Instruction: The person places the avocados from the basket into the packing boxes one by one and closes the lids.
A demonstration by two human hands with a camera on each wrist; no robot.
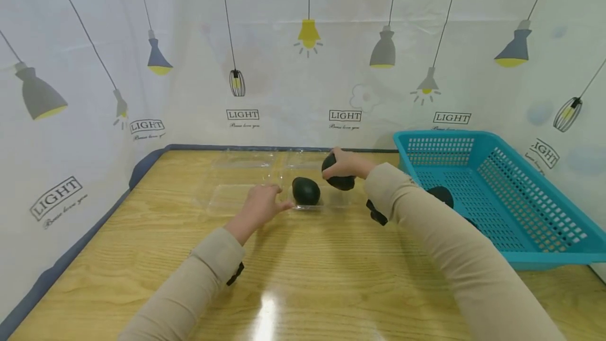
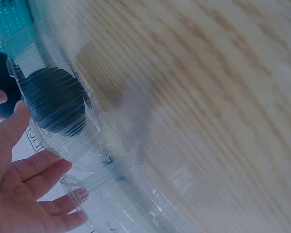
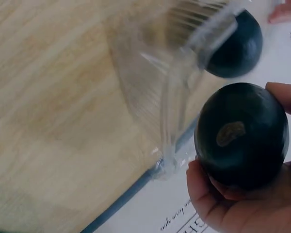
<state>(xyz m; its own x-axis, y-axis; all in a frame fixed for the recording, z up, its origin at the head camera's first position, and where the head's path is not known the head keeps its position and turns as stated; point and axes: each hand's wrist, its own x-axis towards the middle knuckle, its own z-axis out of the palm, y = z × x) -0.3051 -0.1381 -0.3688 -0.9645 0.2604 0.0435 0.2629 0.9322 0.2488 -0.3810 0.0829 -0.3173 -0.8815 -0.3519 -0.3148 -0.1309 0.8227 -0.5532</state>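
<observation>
Avocado [image 3: 241,138]: was held at the right end of the clear box [image 1: 309,207]; height above it hard to judge.
Right hand [image 1: 347,164]: grip was clamped on that fruit, thumb and fingers at its sides.
Left hand [image 1: 258,205]: fingers were apart, nearly straight, tips at the plastic edge.
Second avocado [image 1: 306,191]: sat in the box, on the table [image 1: 326,278].
Basket [image 1: 516,178]: stood to the right.
Placing: seemed to call for slow lowering beside the second avocado, loosening only once the base took the weight, left fingers steadying thin plastic.
</observation>
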